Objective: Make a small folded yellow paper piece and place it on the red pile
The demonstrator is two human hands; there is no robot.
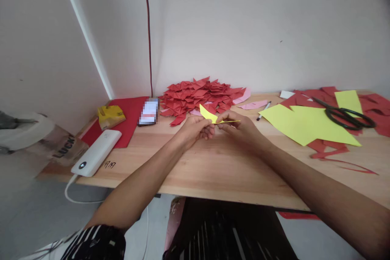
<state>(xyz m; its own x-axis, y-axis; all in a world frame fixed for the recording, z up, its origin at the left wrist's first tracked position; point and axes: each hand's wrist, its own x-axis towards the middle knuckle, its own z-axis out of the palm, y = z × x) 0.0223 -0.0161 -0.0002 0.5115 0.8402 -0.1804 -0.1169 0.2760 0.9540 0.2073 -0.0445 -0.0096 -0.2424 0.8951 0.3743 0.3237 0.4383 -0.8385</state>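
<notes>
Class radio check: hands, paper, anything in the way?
Left hand, right hand: both pinching yellow paper. Paper bent, flap raised. Red paper pile just beyond; scissors off right.

Small paper [207, 114] yellow; paper pile [196, 92] red; sleeve [99, 240] seemingly black, white-striped

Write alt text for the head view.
A person's left hand and right hand hold a yellow paper piece over a wooden table. Beyond lies a heap of red paper pieces; black-handled scissors lie at right.

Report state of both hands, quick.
Left hand: closed, holding folded yellow paper.
Right hand: closed, pinching the same folded yellow paper.
</notes>
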